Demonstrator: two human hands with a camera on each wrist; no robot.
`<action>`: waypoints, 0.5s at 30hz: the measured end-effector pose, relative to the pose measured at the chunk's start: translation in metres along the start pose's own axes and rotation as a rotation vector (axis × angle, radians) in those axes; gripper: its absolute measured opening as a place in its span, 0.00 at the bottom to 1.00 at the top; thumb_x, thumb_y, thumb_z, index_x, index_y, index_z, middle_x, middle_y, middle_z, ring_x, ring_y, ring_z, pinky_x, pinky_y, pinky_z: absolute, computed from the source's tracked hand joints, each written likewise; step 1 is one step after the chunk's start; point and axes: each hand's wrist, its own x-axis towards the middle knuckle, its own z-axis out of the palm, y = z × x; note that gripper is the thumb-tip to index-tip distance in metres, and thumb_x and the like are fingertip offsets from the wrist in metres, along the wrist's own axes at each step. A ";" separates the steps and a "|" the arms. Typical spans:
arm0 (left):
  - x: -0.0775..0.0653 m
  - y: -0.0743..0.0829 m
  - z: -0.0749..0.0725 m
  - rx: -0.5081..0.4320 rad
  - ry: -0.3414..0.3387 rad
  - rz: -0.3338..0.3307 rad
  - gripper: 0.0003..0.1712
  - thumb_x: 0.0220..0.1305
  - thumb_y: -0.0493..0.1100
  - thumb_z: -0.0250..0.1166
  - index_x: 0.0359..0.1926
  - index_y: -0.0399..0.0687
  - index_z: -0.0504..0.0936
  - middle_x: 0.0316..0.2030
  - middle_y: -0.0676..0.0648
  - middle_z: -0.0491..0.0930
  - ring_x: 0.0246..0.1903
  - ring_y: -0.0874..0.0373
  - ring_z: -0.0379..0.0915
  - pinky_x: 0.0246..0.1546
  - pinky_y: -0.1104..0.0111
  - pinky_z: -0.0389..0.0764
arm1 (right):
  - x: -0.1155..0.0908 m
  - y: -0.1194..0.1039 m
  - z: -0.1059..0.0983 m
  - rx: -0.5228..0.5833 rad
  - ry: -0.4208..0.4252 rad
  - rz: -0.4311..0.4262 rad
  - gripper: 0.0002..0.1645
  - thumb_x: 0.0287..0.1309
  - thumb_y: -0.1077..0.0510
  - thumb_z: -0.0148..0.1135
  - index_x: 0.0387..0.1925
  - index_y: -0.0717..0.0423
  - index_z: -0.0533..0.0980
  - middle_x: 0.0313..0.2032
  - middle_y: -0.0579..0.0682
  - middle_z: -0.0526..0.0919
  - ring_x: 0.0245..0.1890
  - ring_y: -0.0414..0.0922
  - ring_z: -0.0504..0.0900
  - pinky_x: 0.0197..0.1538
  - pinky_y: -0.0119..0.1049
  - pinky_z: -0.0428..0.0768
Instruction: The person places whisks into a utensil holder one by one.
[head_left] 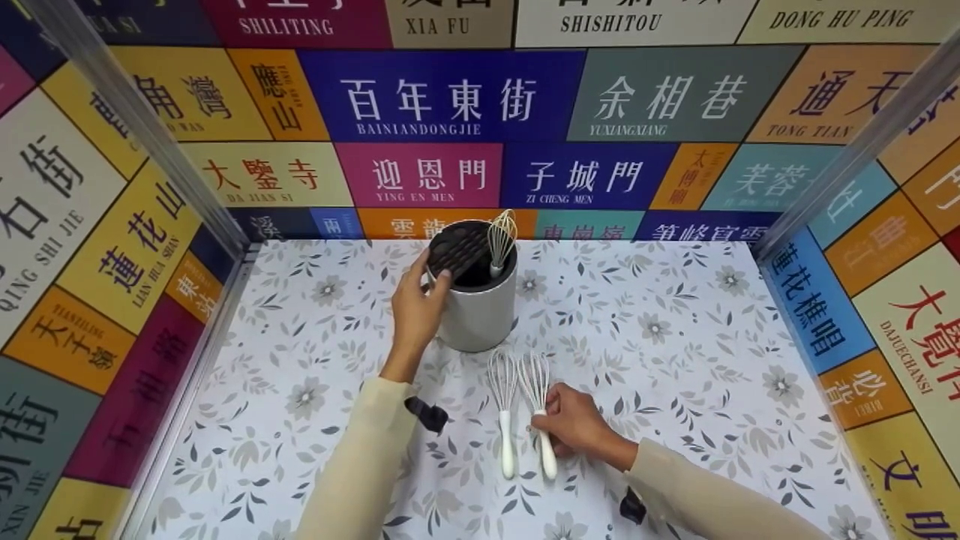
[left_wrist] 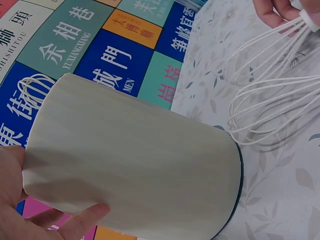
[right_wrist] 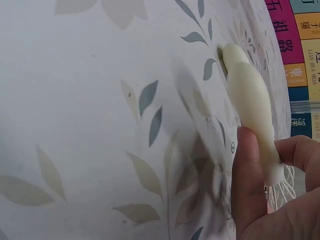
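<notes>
A pale grey utensil holder (head_left: 476,319) stands upright at the back of the table, a black slotted insert (head_left: 459,251) in its top. One whisk (head_left: 501,238) sticks out of it, wire loops upward. My left hand (head_left: 420,304) grips the holder's left side near the rim; the left wrist view has its thumb and fingers (left_wrist: 82,222) against the wall. In front lie two white-handled whisks side by side. My right hand (head_left: 581,420) pinches the right whisk (head_left: 547,450) near the top of its handle; the left whisk (head_left: 507,446) is untouched beside it.
A floral white cloth (head_left: 652,337) covers the table. Walls of coloured panels (head_left: 442,97) with lettering rise at the back and both sides, with metal posts (head_left: 840,150) at the corners. Dark straps (head_left: 427,414) sit at both wrists.
</notes>
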 end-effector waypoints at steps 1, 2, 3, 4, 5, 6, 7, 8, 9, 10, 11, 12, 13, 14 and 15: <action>0.000 0.000 0.000 -0.001 0.000 0.001 0.32 0.71 0.48 0.64 0.73 0.49 0.72 0.65 0.39 0.77 0.65 0.49 0.73 0.61 0.60 0.82 | 0.001 -0.001 -0.001 0.003 0.008 0.004 0.16 0.49 0.59 0.71 0.37 0.58 0.73 0.28 0.48 0.79 0.17 0.40 0.79 0.18 0.41 0.83; 0.000 0.000 0.000 -0.001 -0.001 0.002 0.32 0.71 0.48 0.64 0.73 0.49 0.71 0.65 0.39 0.76 0.65 0.49 0.73 0.61 0.60 0.82 | 0.002 -0.002 -0.003 0.013 0.014 0.012 0.15 0.50 0.59 0.71 0.36 0.58 0.73 0.28 0.48 0.79 0.17 0.40 0.79 0.18 0.41 0.84; 0.000 0.000 0.000 0.001 -0.001 0.002 0.32 0.71 0.48 0.64 0.73 0.49 0.71 0.65 0.39 0.76 0.65 0.49 0.73 0.61 0.61 0.82 | 0.002 -0.004 -0.004 0.022 0.020 0.021 0.15 0.51 0.58 0.71 0.35 0.58 0.73 0.27 0.48 0.79 0.16 0.41 0.79 0.19 0.42 0.84; 0.000 0.000 0.000 0.001 0.001 0.001 0.32 0.71 0.47 0.64 0.73 0.49 0.71 0.65 0.39 0.76 0.64 0.49 0.74 0.61 0.61 0.82 | 0.003 -0.005 -0.005 0.026 0.028 0.029 0.14 0.52 0.57 0.71 0.34 0.57 0.73 0.26 0.48 0.79 0.15 0.41 0.80 0.19 0.43 0.85; 0.000 0.000 0.000 -0.001 0.001 0.001 0.32 0.71 0.47 0.64 0.73 0.49 0.71 0.65 0.39 0.76 0.64 0.49 0.74 0.61 0.61 0.82 | 0.004 -0.006 -0.007 0.037 0.035 0.036 0.14 0.52 0.57 0.71 0.34 0.57 0.74 0.26 0.48 0.79 0.14 0.41 0.80 0.20 0.43 0.85; 0.000 0.000 0.000 -0.001 0.001 -0.001 0.32 0.71 0.48 0.64 0.73 0.49 0.71 0.66 0.39 0.76 0.64 0.49 0.74 0.61 0.61 0.82 | 0.005 -0.008 -0.008 0.054 0.039 0.045 0.14 0.53 0.57 0.71 0.34 0.57 0.74 0.25 0.49 0.80 0.13 0.42 0.80 0.20 0.44 0.85; 0.000 0.000 0.000 -0.001 0.000 -0.003 0.32 0.71 0.48 0.64 0.73 0.49 0.71 0.66 0.39 0.76 0.64 0.49 0.74 0.61 0.61 0.82 | 0.005 -0.010 -0.010 0.069 0.043 0.056 0.13 0.54 0.56 0.71 0.34 0.58 0.74 0.25 0.49 0.81 0.13 0.42 0.80 0.20 0.44 0.85; 0.000 0.000 0.000 -0.001 -0.002 -0.004 0.32 0.71 0.48 0.64 0.73 0.49 0.71 0.66 0.39 0.76 0.64 0.49 0.74 0.61 0.61 0.82 | 0.006 -0.011 -0.012 0.082 0.047 0.066 0.13 0.55 0.56 0.71 0.34 0.58 0.74 0.25 0.49 0.82 0.12 0.42 0.80 0.19 0.43 0.85; 0.000 -0.001 0.000 -0.001 -0.004 -0.007 0.32 0.71 0.48 0.63 0.73 0.49 0.71 0.66 0.40 0.76 0.64 0.49 0.74 0.61 0.61 0.82 | 0.007 -0.014 -0.013 0.097 0.052 0.074 0.13 0.55 0.56 0.71 0.34 0.58 0.74 0.25 0.49 0.83 0.12 0.42 0.80 0.19 0.43 0.85; 0.000 -0.001 0.000 -0.002 -0.008 -0.009 0.32 0.72 0.49 0.63 0.74 0.49 0.71 0.66 0.40 0.76 0.65 0.49 0.73 0.62 0.61 0.81 | 0.008 -0.016 -0.015 0.112 0.054 0.082 0.13 0.56 0.56 0.70 0.35 0.58 0.74 0.26 0.50 0.84 0.12 0.42 0.80 0.19 0.42 0.85; 0.000 -0.001 0.000 -0.003 -0.011 -0.009 0.32 0.72 0.49 0.63 0.74 0.49 0.70 0.67 0.40 0.75 0.65 0.49 0.73 0.62 0.61 0.81 | 0.009 -0.018 -0.018 0.135 0.052 0.092 0.14 0.56 0.56 0.70 0.36 0.58 0.74 0.26 0.51 0.85 0.12 0.43 0.81 0.19 0.42 0.85; 0.000 -0.001 0.000 -0.004 -0.015 -0.009 0.32 0.72 0.49 0.63 0.74 0.50 0.70 0.67 0.40 0.75 0.66 0.49 0.72 0.62 0.61 0.81 | 0.009 -0.020 -0.020 0.152 0.052 0.100 0.14 0.56 0.56 0.70 0.37 0.58 0.74 0.27 0.51 0.85 0.12 0.43 0.82 0.19 0.42 0.85; 0.000 -0.002 0.000 -0.005 -0.017 -0.007 0.32 0.72 0.49 0.62 0.74 0.50 0.70 0.67 0.40 0.75 0.66 0.50 0.72 0.63 0.60 0.81 | 0.011 -0.023 -0.022 0.168 0.053 0.107 0.14 0.56 0.56 0.70 0.38 0.58 0.74 0.28 0.52 0.86 0.13 0.43 0.82 0.19 0.42 0.85; 0.000 -0.002 0.000 -0.007 -0.018 -0.006 0.32 0.72 0.50 0.62 0.74 0.50 0.70 0.67 0.41 0.75 0.66 0.50 0.72 0.63 0.60 0.81 | 0.012 -0.025 -0.025 0.183 0.053 0.114 0.15 0.57 0.55 0.70 0.39 0.58 0.74 0.29 0.52 0.86 0.14 0.43 0.83 0.20 0.43 0.86; 0.000 -0.002 0.000 -0.008 -0.019 -0.004 0.32 0.72 0.50 0.62 0.74 0.50 0.70 0.67 0.41 0.75 0.66 0.50 0.72 0.63 0.60 0.81 | 0.013 -0.028 -0.028 0.200 0.052 0.120 0.16 0.57 0.55 0.70 0.40 0.58 0.74 0.30 0.52 0.86 0.15 0.44 0.84 0.22 0.44 0.87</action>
